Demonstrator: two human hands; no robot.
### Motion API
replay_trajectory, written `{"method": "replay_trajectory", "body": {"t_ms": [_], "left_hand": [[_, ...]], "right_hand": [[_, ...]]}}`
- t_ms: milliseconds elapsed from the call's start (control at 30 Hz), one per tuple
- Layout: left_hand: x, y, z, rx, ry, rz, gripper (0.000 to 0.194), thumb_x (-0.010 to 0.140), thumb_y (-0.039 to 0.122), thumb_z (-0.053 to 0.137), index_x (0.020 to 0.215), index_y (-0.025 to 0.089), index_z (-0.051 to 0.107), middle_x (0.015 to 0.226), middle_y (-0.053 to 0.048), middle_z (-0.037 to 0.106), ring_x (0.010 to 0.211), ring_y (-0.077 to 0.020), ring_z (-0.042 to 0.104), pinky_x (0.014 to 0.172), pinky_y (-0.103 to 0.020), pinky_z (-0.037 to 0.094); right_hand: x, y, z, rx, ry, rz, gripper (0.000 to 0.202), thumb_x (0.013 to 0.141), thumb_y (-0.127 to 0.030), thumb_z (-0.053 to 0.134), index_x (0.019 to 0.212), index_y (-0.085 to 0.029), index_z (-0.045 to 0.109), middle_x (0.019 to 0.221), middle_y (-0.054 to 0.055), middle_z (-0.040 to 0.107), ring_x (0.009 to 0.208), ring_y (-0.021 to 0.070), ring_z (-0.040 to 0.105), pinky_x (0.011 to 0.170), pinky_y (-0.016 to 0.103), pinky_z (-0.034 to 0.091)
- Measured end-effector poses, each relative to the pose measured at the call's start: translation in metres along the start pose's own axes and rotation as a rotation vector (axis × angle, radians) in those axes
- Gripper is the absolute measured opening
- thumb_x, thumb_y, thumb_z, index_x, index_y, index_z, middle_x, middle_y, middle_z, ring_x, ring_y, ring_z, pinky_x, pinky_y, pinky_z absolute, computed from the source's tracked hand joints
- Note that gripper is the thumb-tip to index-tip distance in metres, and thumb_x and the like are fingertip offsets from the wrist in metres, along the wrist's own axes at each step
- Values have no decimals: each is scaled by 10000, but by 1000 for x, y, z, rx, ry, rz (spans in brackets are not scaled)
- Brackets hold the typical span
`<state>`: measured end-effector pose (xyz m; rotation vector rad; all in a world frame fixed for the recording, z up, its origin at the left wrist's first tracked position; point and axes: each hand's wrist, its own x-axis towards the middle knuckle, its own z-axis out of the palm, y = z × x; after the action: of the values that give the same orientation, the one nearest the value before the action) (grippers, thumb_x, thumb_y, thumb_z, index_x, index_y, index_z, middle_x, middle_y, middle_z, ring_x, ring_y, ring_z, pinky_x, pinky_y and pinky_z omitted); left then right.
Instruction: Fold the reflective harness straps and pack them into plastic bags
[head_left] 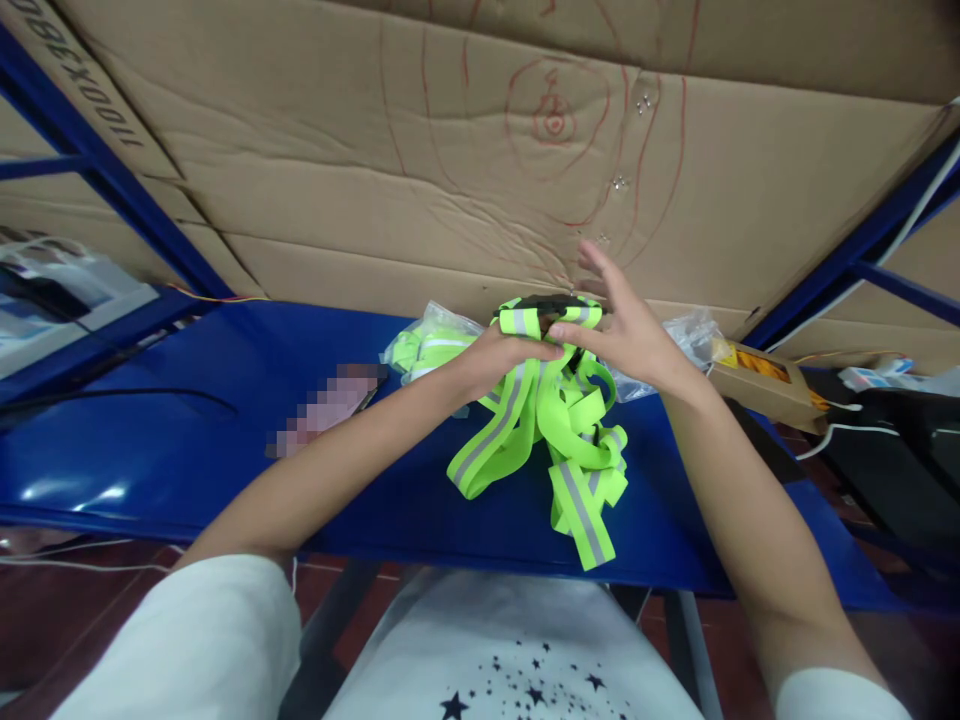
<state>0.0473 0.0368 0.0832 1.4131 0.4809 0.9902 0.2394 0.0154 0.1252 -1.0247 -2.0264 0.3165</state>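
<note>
In the centre of the frame lies a bundle of neon-green straps, woven fabric w/ a grey reflective band along the middle of each strap. The straps are flat and soft; loose loops hang down toward the lower centre and rest on the blue bench, a smooth, glossy metal surface. At the top of the bundle there is a small black part, maybe a buckle, cannot tell exactly.

The left hand comes from lower left, forearm stretched diagonal, and its grip is clenched on the top of the straps, fingers folded around the fabric. The right hand comes from lower right, palm turned toward the left; its fingers are spread and released, only the thumb and fingertip touch the straps at the top.

Just behind the bundle, centre-left, a clear plastic bag w/ more green straps inside, crinkled. At right a second clear bag and a small brown carton box. Behind everything, upper part of the frame, a big corrugated cardboard sheet w/ red pen circles.
</note>
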Motion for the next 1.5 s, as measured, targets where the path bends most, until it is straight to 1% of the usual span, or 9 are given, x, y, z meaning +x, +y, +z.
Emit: {"method": "replay_trajectory", "body": {"t_ms": [100,200,333,600,867,1000,1200,1367,1500], "left_hand": [[-2,1,2,44,-10,-31,350,632,176,861,973,175,779,956,-27,774,966,-217,716,974,-404,519],[-4,2,4,59,-38,-36,325,656,206,870,959,167,760,917,-14,756,889,-194,706,893,-372,539],[-5,1,4,12,-122,-69,525,666,279,932,1143,184,733,1093,-65,763,994,-226,711,898,-378,552],[-12,3,7,-63,-338,-126,429,743,293,902,1111,160,727,1072,-109,781,1023,-254,746,932,-400,578],[-9,-12,11,-53,-223,-127,384,723,306,904,1031,160,725,943,-74,778,847,-221,752,847,-404,605],[-9,-4,6,23,-197,-44,385,667,256,934,982,164,732,928,-37,771,877,-199,741,847,-357,589],[-13,7,6,-116,-315,-133,339,727,228,901,1024,153,755,1007,-85,801,965,-255,769,904,-389,601],[-16,9,10,-295,-328,-274,413,762,337,888,1099,140,755,1103,-145,788,982,-298,774,912,-449,611],[-17,12,9,-174,-341,-282,454,679,267,946,1075,155,755,1033,-99,792,900,-243,767,902,-425,604]], "right_hand": [[-4,-18,-6,-94,-133,-76,629,862,-517,758,1430,-285,620,1459,78,639,1292,300,636,1076,428,500],[-8,-34,-6,-166,-109,-2,307,958,-497,644,1048,-246,797,1033,48,797,1016,265,737,904,367,530],[-8,-34,-3,-15,67,193,538,910,-618,655,585,-191,626,579,-1,599,607,159,604,602,294,437],[-2,-15,2,530,102,476,315,774,-497,829,936,-248,725,869,7,736,712,171,659,661,320,539],[-8,-19,-6,-192,-68,1,296,995,-445,585,1108,-250,776,1243,96,721,1185,306,650,1064,473,462],[-14,-38,-3,-328,-268,-35,532,960,-586,606,1330,-209,671,1306,132,711,1203,368,648,983,453,474],[-14,-45,-10,-284,-202,60,424,951,-628,604,913,-218,710,731,17,687,643,195,651,638,315,395],[-12,-45,-13,-233,126,96,476,919,-624,654,680,-213,634,535,-17,515,600,173,595,622,305,396],[-11,-43,-13,-155,140,158,601,886,-671,661,541,-202,510,477,-30,394,531,129,495,529,293,348]]}}
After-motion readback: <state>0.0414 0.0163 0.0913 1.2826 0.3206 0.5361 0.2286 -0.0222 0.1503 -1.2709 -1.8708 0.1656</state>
